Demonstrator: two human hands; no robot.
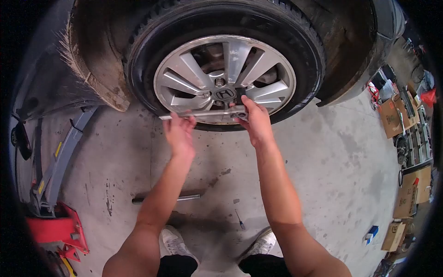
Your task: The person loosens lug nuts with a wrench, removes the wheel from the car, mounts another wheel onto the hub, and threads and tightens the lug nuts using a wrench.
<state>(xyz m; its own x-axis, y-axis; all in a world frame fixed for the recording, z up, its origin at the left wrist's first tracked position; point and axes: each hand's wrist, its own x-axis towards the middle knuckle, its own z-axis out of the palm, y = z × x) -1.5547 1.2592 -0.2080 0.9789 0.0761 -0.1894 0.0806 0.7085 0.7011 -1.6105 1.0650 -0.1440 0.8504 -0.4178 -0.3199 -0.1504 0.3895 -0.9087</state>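
Observation:
A silver alloy wheel (189, 67) with a black tire (143, 60) is mounted on the car in front of me. Across its lower part lies a metal socket wrench (207, 113), held nearly level. My right hand (257, 122) is closed around the wrench's head, close below the center cap (225, 94); a dark socket seems to point toward the wheel there, but my fingers partly hide it. The fingers of my left hand (181, 136) grip the handle near its left end. A lug nut (219, 82) shows just above the cap.
On the floor are a long bar with a dark grip (188, 197) and a small screwdriver (241, 224) near my shoes. A grey lift arm (69, 147) and red jack (55, 228) stand left. Cardboard boxes (392, 117) and a small blue box (372, 233) are right.

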